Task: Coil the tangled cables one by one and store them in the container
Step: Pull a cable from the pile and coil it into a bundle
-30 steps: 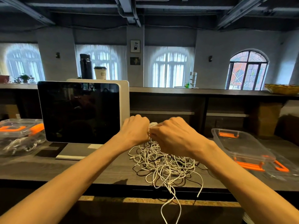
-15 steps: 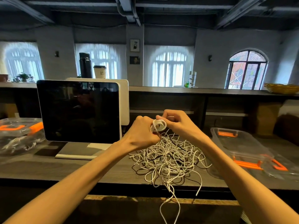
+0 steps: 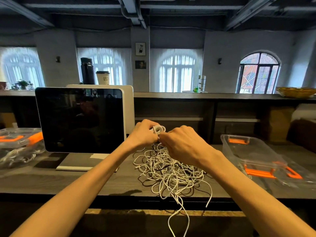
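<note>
Both hands up over the desk (image 3: 51,182), mid-frame, knuckles nearly touching. Left hand (image 3: 142,135) closed round a small white coil (image 3: 158,129), fingers curled over its top. Right hand (image 3: 182,144) pinched shut on the cable just below the coil; fingertips hidden behind the back of the hand, so exact grip pt can't be told.

Cable pile (image 3: 169,168) lies on desk directly under/in front of hands: white strands w/ a few dark ones mixed in, loose tangle. Front of pile spills over the near desk edge; two or three strands hang down past it, one long loop dropping out the bottom of frame.

Open clear container (image 3: 248,151), orange latches, sits right of pile, w/ a strip of bare desk between. Its lid (image 3: 294,175) lies just beside it, nearer the front edge on the right.

Left side: dark monitor (image 3: 80,119) on flat white base, close to left forearm. Beyond it, at far left desk edge, a second clear container (image 3: 18,147), lid on, cables inside.

Free desk: strip in front of monitor base, under left forearm; narrow gap pile–container.
</note>
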{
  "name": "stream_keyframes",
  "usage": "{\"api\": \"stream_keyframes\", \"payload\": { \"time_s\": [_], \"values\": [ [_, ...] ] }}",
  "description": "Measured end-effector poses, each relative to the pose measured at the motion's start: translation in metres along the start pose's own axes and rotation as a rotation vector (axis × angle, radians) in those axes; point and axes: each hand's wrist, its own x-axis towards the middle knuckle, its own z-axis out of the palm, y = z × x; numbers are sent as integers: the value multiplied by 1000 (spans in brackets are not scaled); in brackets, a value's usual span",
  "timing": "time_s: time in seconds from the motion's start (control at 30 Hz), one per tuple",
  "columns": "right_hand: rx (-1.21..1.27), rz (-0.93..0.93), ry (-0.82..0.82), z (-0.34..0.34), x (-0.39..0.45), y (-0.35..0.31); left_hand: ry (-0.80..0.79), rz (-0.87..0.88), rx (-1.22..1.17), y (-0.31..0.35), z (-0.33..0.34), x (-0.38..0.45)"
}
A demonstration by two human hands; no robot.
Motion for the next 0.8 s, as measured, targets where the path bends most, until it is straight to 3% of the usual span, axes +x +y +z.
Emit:
{"api": "stream_keyframes", "payload": {
  "time_s": [0.1,0.23,0.33,0.47,0.53,0.63,0.8],
  "values": [
    [-73,-62,-67,-4,-3,-2,-71,55,343,0,4,-1],
    [83,-127,8,-11,-5,3,-261,167,649,4,11,-13],
    [268,-134,74,-16,1,17,-313,170,538,1,15,-15],
    [742,107,175,-7,-4,37,-270,248,82,-3,19,-15],
    [873,191,194,-5,-7,40,-186,267,-36,-2,20,-17],
    [829,180,229,-5,-7,40,-116,242,-89,-1,20,-15],
    [707,108,220,-6,-7,40,-147,226,-113,5,24,-17]
  ]
}}
